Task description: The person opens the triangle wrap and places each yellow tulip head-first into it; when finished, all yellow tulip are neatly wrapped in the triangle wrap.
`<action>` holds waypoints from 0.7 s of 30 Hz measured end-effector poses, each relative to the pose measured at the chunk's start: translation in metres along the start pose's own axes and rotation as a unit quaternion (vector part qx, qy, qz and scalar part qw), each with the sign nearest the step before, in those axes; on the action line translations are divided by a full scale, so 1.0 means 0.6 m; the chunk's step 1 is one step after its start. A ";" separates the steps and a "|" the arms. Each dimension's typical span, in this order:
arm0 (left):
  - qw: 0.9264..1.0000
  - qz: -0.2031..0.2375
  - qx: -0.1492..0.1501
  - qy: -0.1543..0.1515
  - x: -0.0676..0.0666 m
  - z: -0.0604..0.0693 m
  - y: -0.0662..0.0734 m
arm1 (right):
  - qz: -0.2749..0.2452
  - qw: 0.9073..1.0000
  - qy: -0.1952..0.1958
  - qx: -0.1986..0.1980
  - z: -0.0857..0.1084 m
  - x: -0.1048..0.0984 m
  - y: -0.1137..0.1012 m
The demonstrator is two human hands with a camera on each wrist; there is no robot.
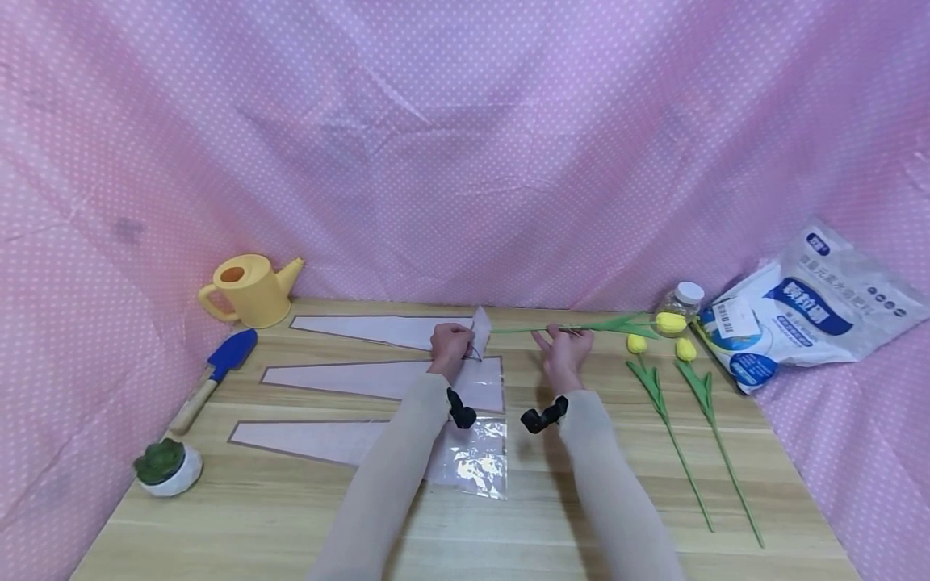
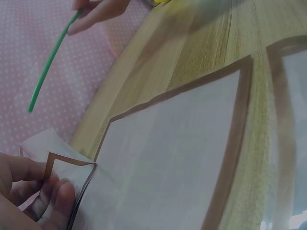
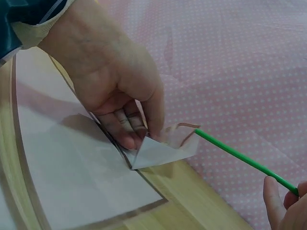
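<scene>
At the back of the table my left hand (image 1: pixel 450 343) pinches the wide end of a tapered flower sleeve (image 1: pixel 363 326), white with a brown border. In the right wrist view, the mouth of this sleeve (image 3: pixel 165 154) stands lifted and spread. My right hand (image 1: pixel 567 355) holds an artificial yellow tulip (image 1: pixel 670 323) by its green stem, which lies level with the bloom to the right. The stem's cut end points left at the sleeve mouth; whether it touches the film I cannot tell. Two more sleeves, the middle one (image 1: pixel 334 377) and the front one (image 1: pixel 312 440), lie flat nearer me.
Two yellow tulips (image 1: pixel 672 440) (image 1: pixel 719 436) lie at right. Behind them stand a lidded jar (image 1: pixel 681 300) and a white-and-blue bag (image 1: pixel 806 311). On the left are a yellow watering can (image 1: pixel 254 292), a blue trowel (image 1: pixel 231 353) and a potted succulent (image 1: pixel 169 468). Pink dotted cloth hangs behind.
</scene>
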State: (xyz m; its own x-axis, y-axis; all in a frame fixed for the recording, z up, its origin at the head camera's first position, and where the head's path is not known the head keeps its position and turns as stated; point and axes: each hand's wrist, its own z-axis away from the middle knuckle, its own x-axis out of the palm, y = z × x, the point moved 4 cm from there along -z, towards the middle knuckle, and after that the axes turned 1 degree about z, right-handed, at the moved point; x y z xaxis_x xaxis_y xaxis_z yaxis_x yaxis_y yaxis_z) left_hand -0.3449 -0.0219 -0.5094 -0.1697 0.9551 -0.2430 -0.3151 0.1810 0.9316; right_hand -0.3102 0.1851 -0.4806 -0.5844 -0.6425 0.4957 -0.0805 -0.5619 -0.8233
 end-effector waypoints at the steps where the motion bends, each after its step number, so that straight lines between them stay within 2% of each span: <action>1: 1.000 0.000 0.000 0.002 0.000 0.000 0.001 | -0.001 1.000 -0.001 -0.001 0.000 0.002 0.003; 9: 1.000 -0.015 0.007 0.003 -0.002 0.003 0.003 | 0.023 1.000 -0.004 -0.005 -0.006 0.011 0.023; 15: 1.000 0.009 0.006 -0.017 -0.002 0.003 0.004 | 0.046 0.999 -0.005 -0.019 -0.013 0.012 0.030; 18: 0.999 0.007 0.027 -0.019 -0.003 0.004 0.012 | 0.056 0.998 -0.007 -0.026 -0.015 0.013 0.031; 21: 0.997 -0.018 0.072 -0.008 -0.003 0.007 0.023 | 0.062 0.997 -0.008 -0.037 -0.015 0.015 0.031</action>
State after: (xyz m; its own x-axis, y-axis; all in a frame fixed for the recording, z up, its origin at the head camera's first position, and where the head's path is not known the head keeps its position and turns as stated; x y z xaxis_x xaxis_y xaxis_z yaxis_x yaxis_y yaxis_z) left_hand -0.3451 -0.0202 -0.4948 -0.1448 0.9506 -0.2745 -0.1825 0.2470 0.9517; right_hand -0.3239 0.1735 -0.4939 -0.5814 -0.7130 0.3919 -0.0676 -0.4377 -0.8966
